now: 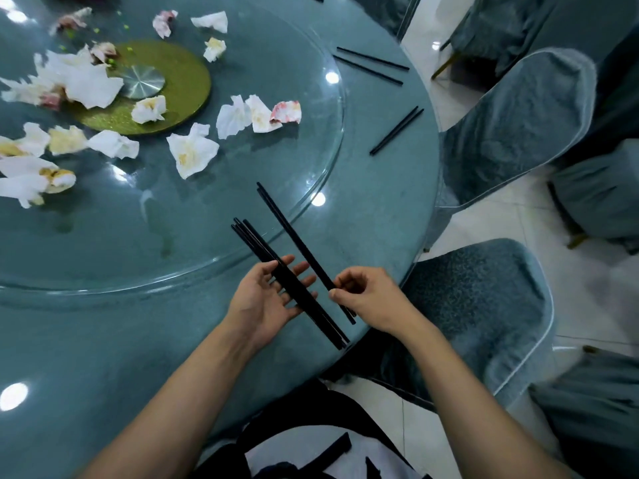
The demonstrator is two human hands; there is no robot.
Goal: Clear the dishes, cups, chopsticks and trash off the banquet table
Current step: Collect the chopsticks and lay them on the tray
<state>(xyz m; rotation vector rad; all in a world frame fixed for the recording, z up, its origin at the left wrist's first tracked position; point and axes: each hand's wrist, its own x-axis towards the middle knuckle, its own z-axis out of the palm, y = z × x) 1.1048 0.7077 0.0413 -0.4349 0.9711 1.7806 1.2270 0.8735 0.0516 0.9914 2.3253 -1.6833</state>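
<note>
- No brand, label or writing could be read on anything.
- Your left hand (266,299) lay palm up with its fingers spread and nearly straight, a bundle of black chopsticks (288,283) resting across them; the thin, straight, matte sticks ran from past your fingertips back beyond the heel of the palm.
- Your right hand (366,299) pinched a pair of black chopsticks (294,236) near its lower end between thumb and curled fingers, just beside the left fingertips; the pair's far tips reached over the glass turntable (242,209).
- Beyond your fingers, two more black pairs, one (397,130) nearer and one (370,65) farther, lay apart on the glossy teal round table (380,209).
- Far past the left fingertips, crumpled, stained white napkins (192,150) were strewn over the clear turntable, around a gold disc (183,81) with a brushed metal hub (140,81).
- Velvety grey-blue chairs (511,133) stood to the right of your right hand.
</note>
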